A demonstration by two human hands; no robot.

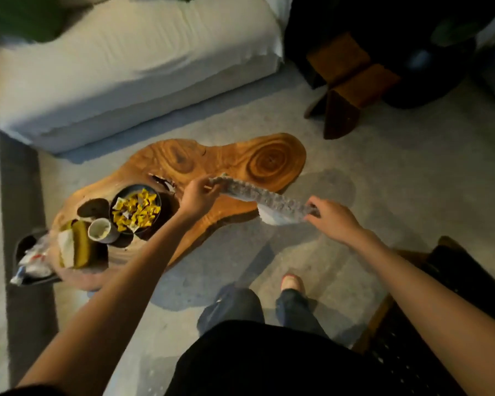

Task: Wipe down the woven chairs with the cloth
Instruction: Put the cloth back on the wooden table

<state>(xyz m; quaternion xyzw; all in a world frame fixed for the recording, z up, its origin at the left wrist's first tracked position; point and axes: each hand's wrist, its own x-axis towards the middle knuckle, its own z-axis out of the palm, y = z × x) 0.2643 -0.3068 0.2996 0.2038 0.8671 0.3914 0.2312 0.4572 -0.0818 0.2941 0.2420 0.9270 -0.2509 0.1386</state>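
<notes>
The left hand (196, 195) and right hand (333, 217) pinch the cloth (265, 200) with curled fingers, stretching it above the wooden worktop (220, 158).

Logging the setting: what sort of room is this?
Probably a living room or lounge: a white sofa, a low live-edge wooden coffee table with a bowl of yellow-wrapped sweets, and a dark woven chair at lower right. The left hand and right hand pinch a cloth above the table.
</notes>
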